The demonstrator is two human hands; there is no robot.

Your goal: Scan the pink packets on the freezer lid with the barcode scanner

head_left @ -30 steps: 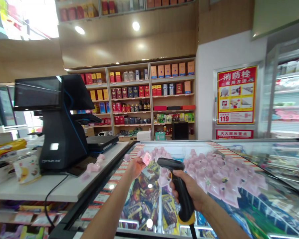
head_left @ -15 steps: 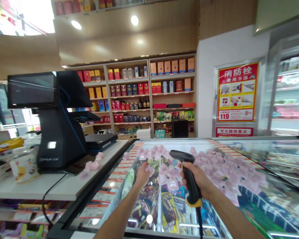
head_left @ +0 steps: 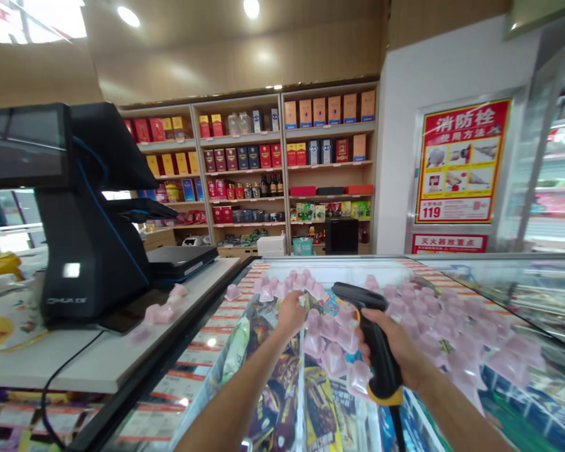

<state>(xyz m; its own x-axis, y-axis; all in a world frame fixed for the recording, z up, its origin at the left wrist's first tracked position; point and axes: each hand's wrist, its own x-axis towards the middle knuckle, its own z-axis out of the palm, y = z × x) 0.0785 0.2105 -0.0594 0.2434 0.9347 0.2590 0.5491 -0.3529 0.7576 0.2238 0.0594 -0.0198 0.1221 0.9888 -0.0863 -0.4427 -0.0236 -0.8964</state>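
My right hand (head_left: 395, 342) is wrapped round the handle of a black and yellow barcode scanner (head_left: 374, 342), its head tilted up to the left and its cable hanging down. Beside it on the glass top lie small pink translucent cups (head_left: 333, 358), some in front of the scanner. My left hand (head_left: 290, 314) reaches over the freezer glass with its fingers curled together, close to a back row of pink cups (head_left: 266, 289). Its fingertips are partly hidden, so whatever they hold cannot be made out. More pink cups (head_left: 445, 323) spread in a large group on the right.
Under the glass of the chest freezer (head_left: 202, 364) are packaged ices (head_left: 317, 408). To the left, a counter (head_left: 98, 361) bears a black checkout terminal (head_left: 94, 251), a cable and a few pink cups (head_left: 162, 312). Shelves of boxes (head_left: 242, 157) stand behind.
My left hand has moved forward and to the right, away from where it touched a pink cup. The scanner in my right hand has shifted right. The view has turned slightly.
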